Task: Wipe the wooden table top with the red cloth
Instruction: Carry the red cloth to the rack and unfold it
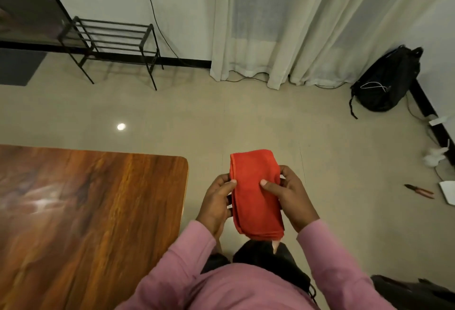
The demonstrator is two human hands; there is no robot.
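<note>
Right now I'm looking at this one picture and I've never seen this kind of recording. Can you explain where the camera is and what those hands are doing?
There is no machine here. The one picture comes from a wide-angle camera worn on a person's head, looking forward and down, so the arms in pink sleeves are the wearer's own. The left hand and the right hand both grip a folded red cloth, held in the air over the floor. The wooden table is at the lower left, and the cloth is not touching it. Further off are a metal rack, a curtain, a black backpack and red-handled pliers on the floor.
</note>
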